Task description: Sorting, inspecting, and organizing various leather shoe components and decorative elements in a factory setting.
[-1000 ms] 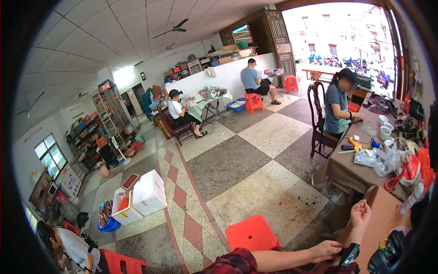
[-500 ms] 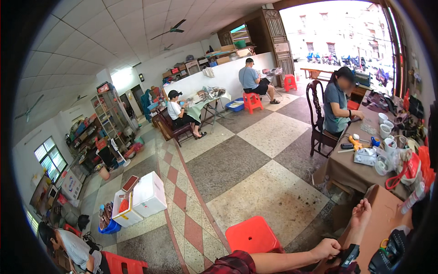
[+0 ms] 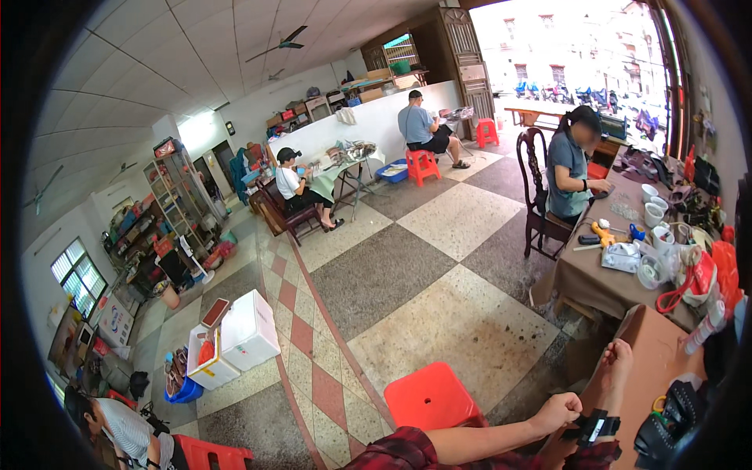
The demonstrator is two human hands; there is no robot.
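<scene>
My left hand (image 3: 558, 412) reaches across from the lower edge, its fingers pinched at the end of a black wrist strap (image 3: 600, 428). The strap, with a small dark device on it, goes round my right wrist just above a red plaid cuff. My right hand (image 3: 617, 357) is raised over the brown tabletop (image 3: 646, 345), fingers curled in and nothing seen in them. Beside that forearm lies a black studded item (image 3: 666, 431), with yellow-and-green handles, perhaps scissors, next to it.
A red stool (image 3: 431, 395) stands left of the table. Cups and tools cover a second table (image 3: 587, 274), where a person (image 3: 570, 164) sits. White foam boxes (image 3: 247, 333) stand on the floor. Other people sit farther off and at lower left.
My left hand has shifted slightly up and away from the strap's device. The right wrist has turned, its fingers curl in more, and its plaid cuff shows more. The view has shifted a little.
</scene>
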